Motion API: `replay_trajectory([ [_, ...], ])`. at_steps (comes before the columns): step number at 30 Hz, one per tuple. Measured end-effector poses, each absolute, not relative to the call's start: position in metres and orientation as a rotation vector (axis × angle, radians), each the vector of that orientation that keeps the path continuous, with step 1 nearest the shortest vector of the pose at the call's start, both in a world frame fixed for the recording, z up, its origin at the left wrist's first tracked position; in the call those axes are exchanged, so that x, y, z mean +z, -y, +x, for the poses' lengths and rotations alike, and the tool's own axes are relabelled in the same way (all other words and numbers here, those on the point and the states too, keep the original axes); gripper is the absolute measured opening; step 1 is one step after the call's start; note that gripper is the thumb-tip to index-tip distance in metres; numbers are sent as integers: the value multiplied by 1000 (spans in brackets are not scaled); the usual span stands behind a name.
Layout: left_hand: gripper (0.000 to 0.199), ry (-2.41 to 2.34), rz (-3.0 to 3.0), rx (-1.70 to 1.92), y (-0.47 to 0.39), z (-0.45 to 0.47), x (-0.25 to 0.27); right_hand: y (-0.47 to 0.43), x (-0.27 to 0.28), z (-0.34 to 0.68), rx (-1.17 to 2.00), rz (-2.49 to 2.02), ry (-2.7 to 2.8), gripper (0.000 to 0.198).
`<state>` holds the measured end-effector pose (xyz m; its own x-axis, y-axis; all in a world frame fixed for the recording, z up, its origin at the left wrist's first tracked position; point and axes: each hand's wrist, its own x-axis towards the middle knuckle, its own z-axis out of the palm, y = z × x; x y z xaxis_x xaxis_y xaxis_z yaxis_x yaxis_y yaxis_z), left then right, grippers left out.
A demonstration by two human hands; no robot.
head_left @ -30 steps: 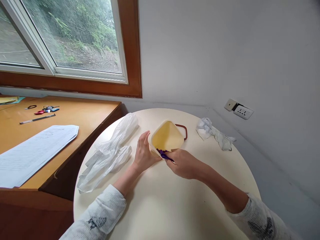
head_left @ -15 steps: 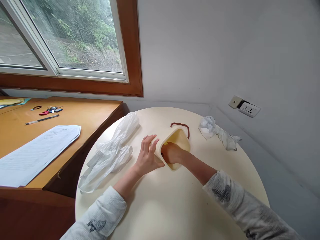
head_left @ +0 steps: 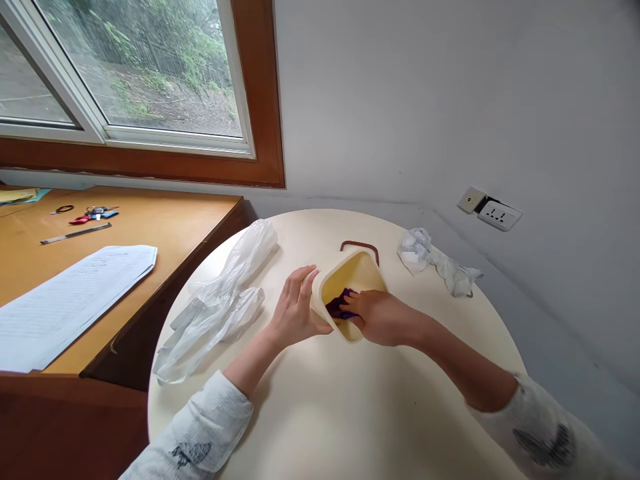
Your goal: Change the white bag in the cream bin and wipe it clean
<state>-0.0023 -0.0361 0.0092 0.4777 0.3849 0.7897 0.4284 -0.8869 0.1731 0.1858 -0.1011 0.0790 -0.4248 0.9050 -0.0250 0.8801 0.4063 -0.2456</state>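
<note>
A small cream plastic bucket (head_left: 360, 267) with a brown handle (head_left: 361, 244) lies tilted on the round table, its mouth toward me. My left hand (head_left: 296, 307) grips the bucket's left side near the rim, thumb below and fingers above. My right hand (head_left: 377, 315) is at the mouth, its fingers closed on a dark purple crumpled thing (head_left: 341, 305). Part of that thing stays down inside the bucket, and I cannot make out its kind.
A crumpled white plastic bag (head_left: 225, 300) lies on the round table (head_left: 320, 413) at left. Wadded white plastic (head_left: 417, 250) rests at the right. Papers (head_left: 85, 300), a pen (head_left: 75, 233) and keys (head_left: 97, 212) are on the wooden desk. A wall socket (head_left: 500, 215) sits at right.
My right hand has drawn back toward the right, from deep in the bucket to its mouth, bringing the purple thing into sight. My left hand keeps its hold.
</note>
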Motion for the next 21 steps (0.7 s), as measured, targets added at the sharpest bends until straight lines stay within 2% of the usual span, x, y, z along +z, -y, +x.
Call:
replay_trajectory([
  [4, 108, 716, -2710, -1399, 37, -3, 12, 134, 101, 187, 638, -1452, 2539, 25],
  [7, 110, 746, -2772, -1393, 38, -5, 18, 146, 104, 182, 675, -1332, 2514, 26],
  [14, 109, 909, -2877, -1343, 38, -15, 27, 139, 77, 203, 36, -1267, 2655, 42],
  [21, 108, 918, -2983, -1345, 36, -18, 29, 124, 54, 230, -412, -1034, 2655, 39],
])
